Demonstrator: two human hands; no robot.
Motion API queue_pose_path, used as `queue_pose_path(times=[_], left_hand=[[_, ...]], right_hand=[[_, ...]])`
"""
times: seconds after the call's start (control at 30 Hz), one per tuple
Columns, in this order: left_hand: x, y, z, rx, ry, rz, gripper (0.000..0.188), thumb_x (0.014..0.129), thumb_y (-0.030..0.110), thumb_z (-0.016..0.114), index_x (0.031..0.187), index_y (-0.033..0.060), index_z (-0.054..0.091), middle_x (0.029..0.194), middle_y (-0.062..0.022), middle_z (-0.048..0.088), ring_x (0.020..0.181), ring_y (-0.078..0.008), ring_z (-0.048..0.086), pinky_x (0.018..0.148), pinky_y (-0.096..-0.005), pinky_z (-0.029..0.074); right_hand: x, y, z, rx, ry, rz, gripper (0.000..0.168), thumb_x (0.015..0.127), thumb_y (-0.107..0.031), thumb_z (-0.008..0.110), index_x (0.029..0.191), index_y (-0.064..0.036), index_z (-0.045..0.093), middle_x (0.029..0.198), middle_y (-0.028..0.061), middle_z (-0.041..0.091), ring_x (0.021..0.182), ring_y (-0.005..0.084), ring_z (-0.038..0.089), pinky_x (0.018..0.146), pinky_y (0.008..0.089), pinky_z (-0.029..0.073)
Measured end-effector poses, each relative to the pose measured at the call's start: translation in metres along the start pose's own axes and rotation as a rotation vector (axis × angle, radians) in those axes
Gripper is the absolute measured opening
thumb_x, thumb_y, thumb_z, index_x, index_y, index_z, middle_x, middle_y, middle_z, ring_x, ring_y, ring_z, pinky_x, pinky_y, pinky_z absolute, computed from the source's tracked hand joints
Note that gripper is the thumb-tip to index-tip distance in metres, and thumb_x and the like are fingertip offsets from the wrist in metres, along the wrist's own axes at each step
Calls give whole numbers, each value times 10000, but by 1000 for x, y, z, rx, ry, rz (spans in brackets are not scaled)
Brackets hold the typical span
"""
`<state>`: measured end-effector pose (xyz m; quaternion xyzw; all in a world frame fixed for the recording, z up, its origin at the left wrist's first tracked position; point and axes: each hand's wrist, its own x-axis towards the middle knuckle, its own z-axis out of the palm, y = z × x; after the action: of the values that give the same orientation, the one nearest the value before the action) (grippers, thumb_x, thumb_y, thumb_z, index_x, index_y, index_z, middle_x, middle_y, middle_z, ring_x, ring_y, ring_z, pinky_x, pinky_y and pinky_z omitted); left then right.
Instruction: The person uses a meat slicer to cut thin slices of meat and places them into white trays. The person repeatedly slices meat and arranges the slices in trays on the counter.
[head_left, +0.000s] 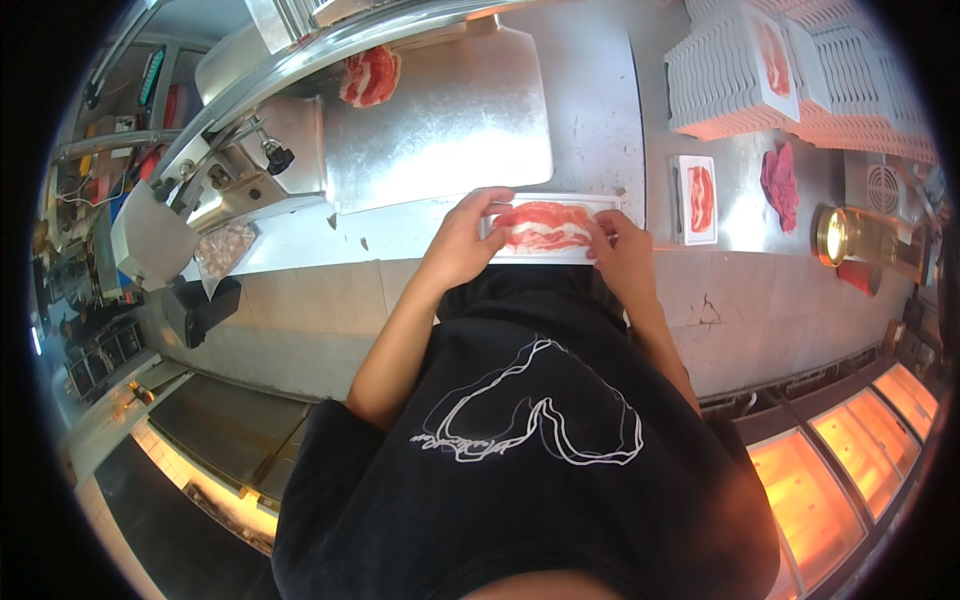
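Right in front of my body, a white rectangular tray (555, 259) lies at the near edge of the worktop. Thin slices of marbled red-and-white meat (551, 225) are laid lengthwise in it. My left hand (466, 236) is around the tray's left end, with fingers at its far rim and thumb against the meat's left end. At the other end, my right hand (624, 247) has its fingers bent onto the right end of the slices, pinching them. The undersides of both hands are hidden.
A metal slicing machine (255, 165) stands at left, with more meat slices (371, 76) on its metal plate (450, 112). A plastic bag (225, 251) is beside it. At right are a filled tray (697, 201), a pink cloth (781, 186), stacked trays (727, 82) and a transparent container (859, 236).
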<state>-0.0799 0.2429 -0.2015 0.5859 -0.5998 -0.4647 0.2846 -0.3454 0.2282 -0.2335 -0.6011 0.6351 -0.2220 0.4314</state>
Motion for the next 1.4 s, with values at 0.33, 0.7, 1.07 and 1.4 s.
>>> queue_pose_path(times=[0.33, 0.7, 1.07, 1.4], left_hand=[[-12, 15, -71, 153, 290, -72, 176, 924, 82, 649, 1079, 13, 695, 992, -138, 705, 880, -246, 716, 688, -370, 570], [105, -57, -146, 928, 783, 182, 252, 903, 270, 671, 1076, 97, 730, 1182, -88, 686, 1054, -335, 658, 900, -450, 535], [117, -65, -150, 1007, 710, 128, 211, 903, 277, 651, 992, 123, 764, 1134, -25, 702, 990, -309, 683, 845, -437, 563], [119, -60, -154, 1012, 704, 85, 198, 911, 258, 633, 958, 114, 760, 1083, -34, 726, 955, -307, 695, 833, -426, 566]], right_hand=[[2, -61, -19, -677, -260, -612, 935, 706, -272, 874, 1508, -131, 413, 1500, 153, 430, 1426, 346, 358, 1212, 548, 212], [9, -54, -11, -629, -312, -697, 1116, 571, -232, 924, 1527, -116, 359, 1447, 158, 458, 1395, 351, 393, 1227, 585, 160], [-52, 40, -76, -337, 36, -243, 1147, 573, -181, 932, 1536, -39, 325, 1471, 197, 444, 1373, 401, 415, 1155, 520, 336], [-17, 123, -118, -110, 228, -6, 1130, 681, -136, 897, 1572, 26, 223, 1485, 234, 395, 1353, 344, 452, 1129, 442, 397]])
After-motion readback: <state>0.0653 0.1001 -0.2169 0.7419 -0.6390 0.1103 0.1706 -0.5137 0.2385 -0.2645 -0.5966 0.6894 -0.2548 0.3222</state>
